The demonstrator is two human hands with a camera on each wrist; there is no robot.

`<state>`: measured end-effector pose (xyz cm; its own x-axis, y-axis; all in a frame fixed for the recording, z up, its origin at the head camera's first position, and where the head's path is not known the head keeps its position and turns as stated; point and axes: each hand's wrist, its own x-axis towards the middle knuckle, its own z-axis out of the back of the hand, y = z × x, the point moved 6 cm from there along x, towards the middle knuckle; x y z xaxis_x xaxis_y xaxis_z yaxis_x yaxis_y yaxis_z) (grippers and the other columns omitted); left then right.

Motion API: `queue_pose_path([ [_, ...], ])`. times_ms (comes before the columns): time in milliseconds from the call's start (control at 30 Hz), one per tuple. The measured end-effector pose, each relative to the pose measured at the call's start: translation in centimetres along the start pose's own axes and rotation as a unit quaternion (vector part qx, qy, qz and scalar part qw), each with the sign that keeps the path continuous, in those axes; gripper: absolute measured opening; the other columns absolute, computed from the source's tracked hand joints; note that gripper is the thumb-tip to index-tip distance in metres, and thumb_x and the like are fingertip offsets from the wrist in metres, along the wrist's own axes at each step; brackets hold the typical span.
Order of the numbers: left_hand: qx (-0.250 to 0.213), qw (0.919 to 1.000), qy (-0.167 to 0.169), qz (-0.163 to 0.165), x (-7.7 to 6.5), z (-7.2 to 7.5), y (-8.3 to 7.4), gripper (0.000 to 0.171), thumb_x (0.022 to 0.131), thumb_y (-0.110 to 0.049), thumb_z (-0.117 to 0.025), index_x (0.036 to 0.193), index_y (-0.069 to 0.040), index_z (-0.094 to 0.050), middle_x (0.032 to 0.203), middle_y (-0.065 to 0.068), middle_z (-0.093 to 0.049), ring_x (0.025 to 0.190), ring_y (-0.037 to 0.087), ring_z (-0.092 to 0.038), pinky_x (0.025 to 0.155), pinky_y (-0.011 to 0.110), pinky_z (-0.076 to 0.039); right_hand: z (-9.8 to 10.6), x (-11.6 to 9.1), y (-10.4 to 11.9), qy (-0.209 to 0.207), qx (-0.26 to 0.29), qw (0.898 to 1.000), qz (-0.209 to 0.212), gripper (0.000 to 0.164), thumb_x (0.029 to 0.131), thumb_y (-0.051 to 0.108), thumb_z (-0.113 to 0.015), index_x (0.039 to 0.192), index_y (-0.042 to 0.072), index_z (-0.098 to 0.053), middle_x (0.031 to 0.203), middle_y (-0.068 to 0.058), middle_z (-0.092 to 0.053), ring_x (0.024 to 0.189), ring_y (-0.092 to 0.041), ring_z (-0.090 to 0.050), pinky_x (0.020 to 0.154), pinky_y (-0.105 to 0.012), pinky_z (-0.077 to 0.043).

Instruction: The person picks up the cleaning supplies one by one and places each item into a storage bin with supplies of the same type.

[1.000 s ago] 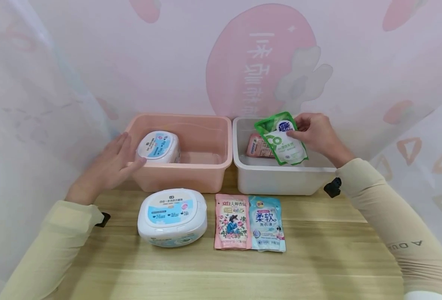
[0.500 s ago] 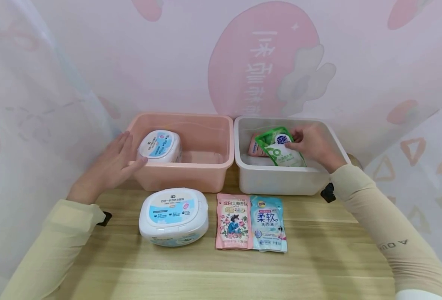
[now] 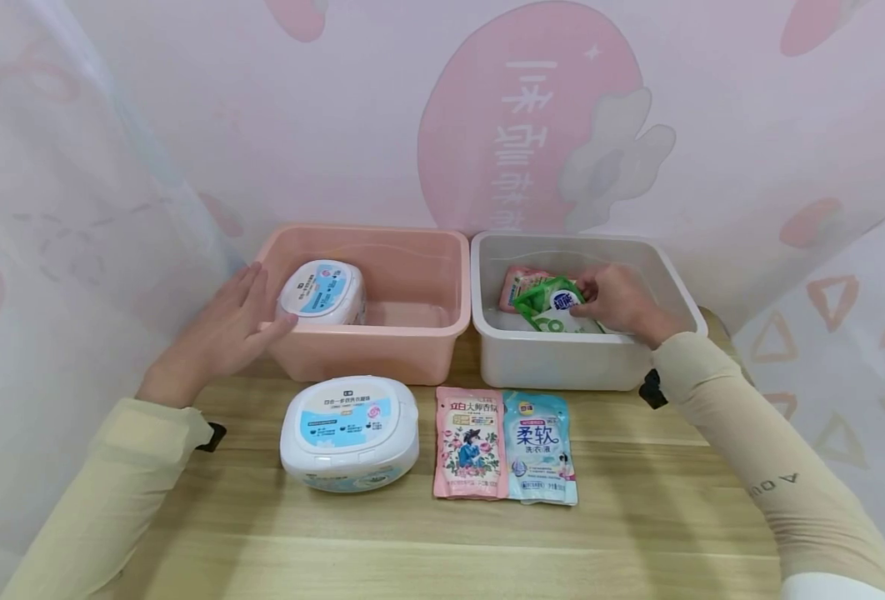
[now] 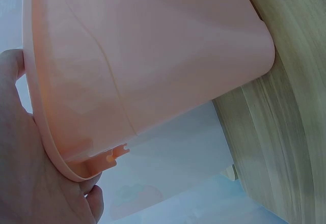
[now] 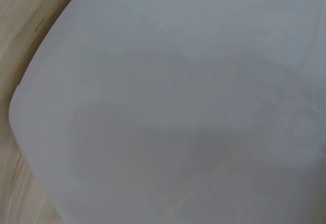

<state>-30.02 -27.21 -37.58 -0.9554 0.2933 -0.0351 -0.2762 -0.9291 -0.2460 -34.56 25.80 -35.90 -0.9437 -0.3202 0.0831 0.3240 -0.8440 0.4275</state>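
Observation:
In the head view my right hand (image 3: 622, 302) reaches down into the white bin (image 3: 562, 360) and pinches a green-and-white detergent pouch (image 3: 551, 302) by its right side. A pink pouch (image 3: 519, 287) lies behind it in the bin. At the left, my left hand (image 3: 221, 333) rests on the rim of the pink bin (image 3: 367, 357), fingers extended. A white lidded tub (image 3: 326, 292) with a blue label sits inside that bin. The left wrist view shows the left hand (image 4: 30, 152) along the bin's rim; the right wrist view is filled by the white bin's wall (image 5: 163, 91).
On the wooden table (image 3: 427, 550), in front of the bins, stands a second white tub (image 3: 348, 433). To its right a pink pouch (image 3: 471, 446) and a blue pouch (image 3: 540, 450) lie side by side. A printed curtain (image 3: 322, 125) hangs behind and at both sides.
My right hand has lowered the green-and-white pouch from above the white bin's rim down into the bin. The left hand has stayed on the pink bin.

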Motion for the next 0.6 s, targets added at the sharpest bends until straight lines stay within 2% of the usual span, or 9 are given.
queue_pose_path([
  [167, 0.000, 1.0000, 0.000, -0.002, 0.0, 0.0, 0.0, 0.100, 0.106, -0.068, -0.033, 0.167, 0.002, 0.007, 0.177, 0.023, 0.012, 0.165, 0.047, 0.005, 0.130, 0.070, -0.009, -0.4, 0.2, -0.4, 0.008, 0.031, 0.999, -0.017, 0.011, 0.092, 0.006, -0.080, 0.098, -0.001, -0.073, 0.097, -0.018, -0.076, 0.089, -0.027, -0.070, 0.079, -0.036, -0.057],
  [300, 0.000, 1.0000, 0.000, -0.004, 0.1, 0.1, -0.1, 0.100, 0.107, -0.067, -0.033, 0.167, 0.002, 0.007, 0.177, 0.024, 0.011, 0.165, 0.047, 0.005, 0.130, 0.070, -0.008, 0.2, 0.1, -0.4, 0.002, 0.056, 0.998, -0.032, 0.019, 0.096, 0.005, -0.074, 0.111, -0.007, -0.072, 0.109, -0.024, -0.075, 0.100, -0.035, -0.072, 0.090, -0.045, -0.061],
  [433, 0.003, 1.0000, 0.001, -0.005, 0.2, 0.1, -0.2, 0.100, 0.107, -0.067, -0.033, 0.167, 0.002, 0.007, 0.176, 0.025, 0.010, 0.164, 0.048, 0.003, 0.130, 0.071, -0.009, 1.4, -0.3, -0.1, -0.006, 0.058, 0.998, -0.032, 0.022, 0.097, 0.006, -0.073, 0.113, -0.009, -0.071, 0.111, -0.027, -0.074, 0.102, -0.038, -0.073, 0.091, -0.049, -0.061],
  [600, 0.001, 1.0000, 0.005, -0.001, 0.2, 0.1, -0.2, 0.100, 0.106, -0.068, -0.034, 0.167, 0.001, 0.007, 0.176, 0.026, 0.010, 0.164, 0.049, 0.004, 0.129, 0.072, -0.009, 2.7, -1.4, 1.0, -0.017, 0.037, 0.999, -0.022, 0.023, 0.096, 0.011, -0.076, 0.112, -0.005, -0.074, 0.108, -0.023, -0.077, 0.099, -0.035, -0.075, 0.090, -0.048, -0.062],
])
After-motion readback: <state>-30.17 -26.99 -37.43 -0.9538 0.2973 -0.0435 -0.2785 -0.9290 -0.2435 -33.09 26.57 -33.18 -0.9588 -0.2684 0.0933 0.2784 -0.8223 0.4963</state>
